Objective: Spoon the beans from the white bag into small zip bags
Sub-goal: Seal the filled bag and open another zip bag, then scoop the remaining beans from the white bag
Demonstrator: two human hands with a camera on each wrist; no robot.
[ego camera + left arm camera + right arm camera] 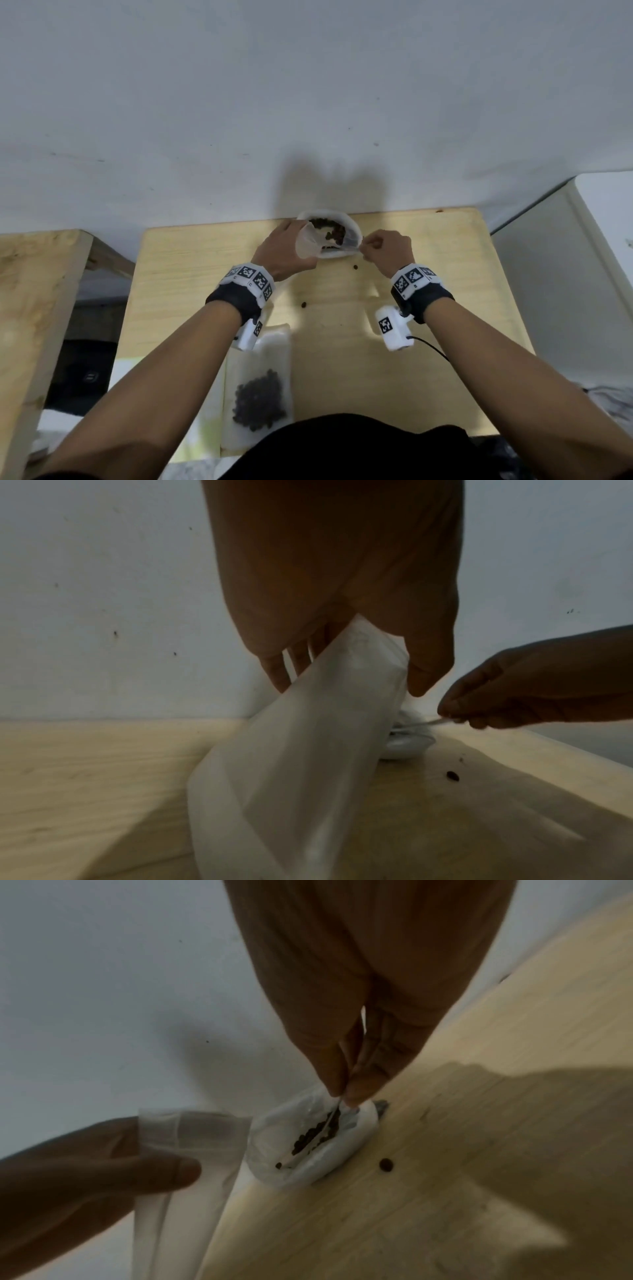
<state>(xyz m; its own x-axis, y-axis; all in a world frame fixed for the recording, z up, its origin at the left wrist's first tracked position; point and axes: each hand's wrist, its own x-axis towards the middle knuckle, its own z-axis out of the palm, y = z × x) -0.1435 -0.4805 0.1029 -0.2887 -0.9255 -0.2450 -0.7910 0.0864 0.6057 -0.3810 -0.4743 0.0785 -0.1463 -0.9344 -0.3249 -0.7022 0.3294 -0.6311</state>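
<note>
Your left hand [281,249] pinches the small zip bag [308,739], mouth up, touching the white bag [349,229] at the table's [428,308] far edge. Your right hand [388,247], fingers clamped on the spoon [320,1137], reaches leftward into the beans [330,229].

left hand [284,248]: holds zip bag [308,245] | right hand [388,248]: pinches spoon [356,249] over white bag [342,255] | beans [330,229] inside

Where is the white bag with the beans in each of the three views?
Head: white bag at the table's far edge, centre, between the hands.
Left wrist: only a bit of it shows, right of centre, behind the zip bag.
Right wrist: centre, under the right hand's fingertips.
Shared landmark: the loose bean beside it.
</note>
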